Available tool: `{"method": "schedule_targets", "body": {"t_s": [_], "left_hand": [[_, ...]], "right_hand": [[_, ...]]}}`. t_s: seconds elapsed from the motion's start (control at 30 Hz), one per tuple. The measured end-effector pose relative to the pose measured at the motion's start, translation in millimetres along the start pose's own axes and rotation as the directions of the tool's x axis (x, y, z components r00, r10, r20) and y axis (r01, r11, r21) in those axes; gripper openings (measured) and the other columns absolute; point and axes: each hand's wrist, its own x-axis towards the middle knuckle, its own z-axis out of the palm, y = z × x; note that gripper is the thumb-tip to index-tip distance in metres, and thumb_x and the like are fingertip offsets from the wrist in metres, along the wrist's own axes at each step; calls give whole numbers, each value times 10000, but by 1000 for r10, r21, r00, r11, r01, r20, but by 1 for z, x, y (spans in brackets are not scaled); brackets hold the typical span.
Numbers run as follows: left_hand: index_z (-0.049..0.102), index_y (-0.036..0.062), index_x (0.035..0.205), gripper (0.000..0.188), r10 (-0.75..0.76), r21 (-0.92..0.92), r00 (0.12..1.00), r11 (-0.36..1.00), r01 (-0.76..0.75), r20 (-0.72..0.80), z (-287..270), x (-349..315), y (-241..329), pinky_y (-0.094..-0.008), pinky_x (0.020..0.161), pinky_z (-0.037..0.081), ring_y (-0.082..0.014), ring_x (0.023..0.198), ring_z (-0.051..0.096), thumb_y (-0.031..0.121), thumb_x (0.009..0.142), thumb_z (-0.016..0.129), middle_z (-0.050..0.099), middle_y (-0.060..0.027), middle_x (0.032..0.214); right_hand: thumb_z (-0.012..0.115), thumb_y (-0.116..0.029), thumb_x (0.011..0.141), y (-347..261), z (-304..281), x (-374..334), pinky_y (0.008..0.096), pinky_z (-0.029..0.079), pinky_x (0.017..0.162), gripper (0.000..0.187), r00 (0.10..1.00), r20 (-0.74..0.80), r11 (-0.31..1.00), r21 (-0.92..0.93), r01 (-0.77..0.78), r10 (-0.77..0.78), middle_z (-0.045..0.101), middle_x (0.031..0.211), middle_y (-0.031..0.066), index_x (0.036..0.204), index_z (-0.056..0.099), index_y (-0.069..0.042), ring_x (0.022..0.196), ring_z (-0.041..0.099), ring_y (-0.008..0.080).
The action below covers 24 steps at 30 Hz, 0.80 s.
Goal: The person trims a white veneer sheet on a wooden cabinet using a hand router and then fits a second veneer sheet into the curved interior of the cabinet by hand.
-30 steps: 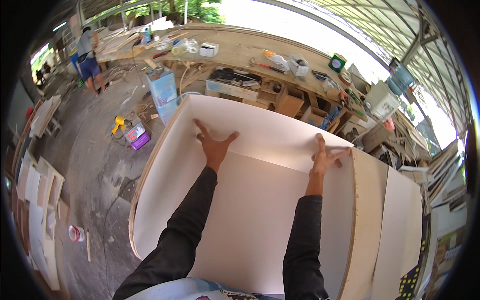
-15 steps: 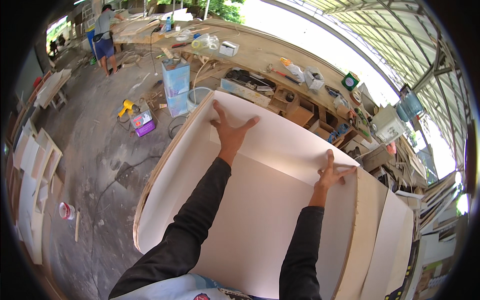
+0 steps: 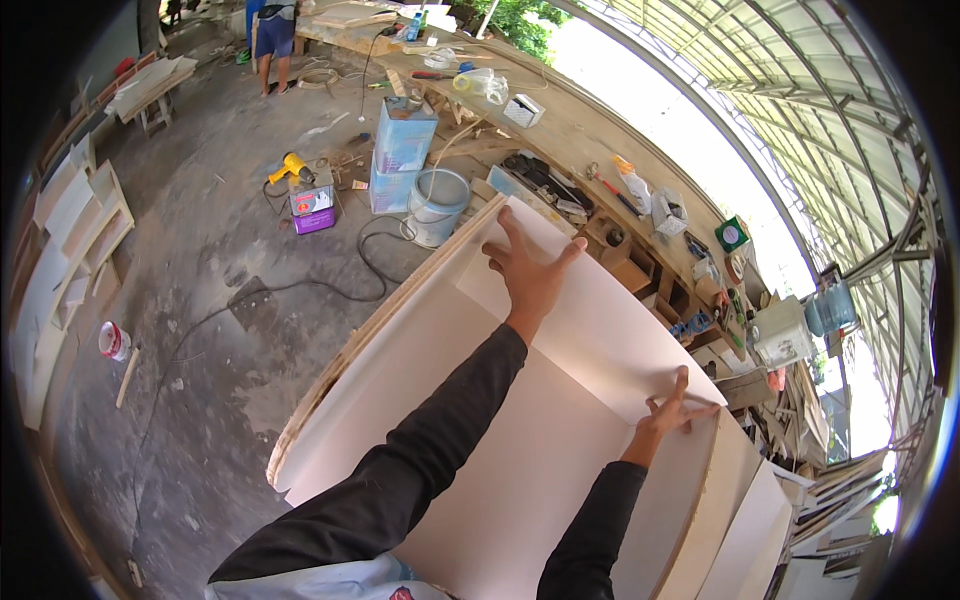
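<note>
A large open-topped wooden box (image 3: 480, 460) with white inner faces and raw layered edges spreads out before me. Its far white panel (image 3: 620, 320) runs from the upper left corner down to the right. My left hand (image 3: 535, 275) lies by the far left corner, fingers and thumb spread against that panel. Toward the panel's right end, my right hand (image 3: 660, 420) has its fingers stretched out, touching the panel and the corner by the right side. Both black-sleeved arms reach over the box floor. Some fingertips are hard to make out against the white.
Past the box stands a long workbench (image 3: 570, 130) with tools and cartons. To its left are stacked blue tins (image 3: 403, 150), a bucket (image 3: 438, 205), a yellow heat gun (image 3: 291, 167) on a purple tin (image 3: 313, 208), and a cable (image 3: 290, 287) across the floor. A person (image 3: 274, 35) stands farther back.
My view has swung, so the box's far edge, bench and tins sit differently in the picture; more of the bucket shows. Both hands stay at the same far panel, fingers still spread.
</note>
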Motion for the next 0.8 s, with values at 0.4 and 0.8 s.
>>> {"method": "schedule_targets", "body": {"t_s": [0.4, 0.8], "left_hand": [[35, 129, 1659, 1057, 110, 79, 993, 991, -105, -52, 19, 10, -43, -669, 1208, 10, -680, 1456, -97, 560, 936, 674, -28, -485, 1571], [-61, 102, 1653, 1483, 83, 104, 994, 990, -90, 65, -6, -32, -101, -597, 1241, 123, -552, 1529, -139, 589, 660, 926, -105, -426, 1622]], "right_hand": [[889, -435, 770, -8, -1, -11, 483, 530, 773, 1300, 999, 47, 1000, -19, 4, -3, 441, 1541, 133, 1640, -77, -410, 1219, 583, 319], [883, -414, 789, 4, -4, 0, 461, 503, 741, 1332, 995, 89, 999, -17, 35, -33, 560, 1451, 98, 1631, -148, -390, 1203, 599, 276]]}}
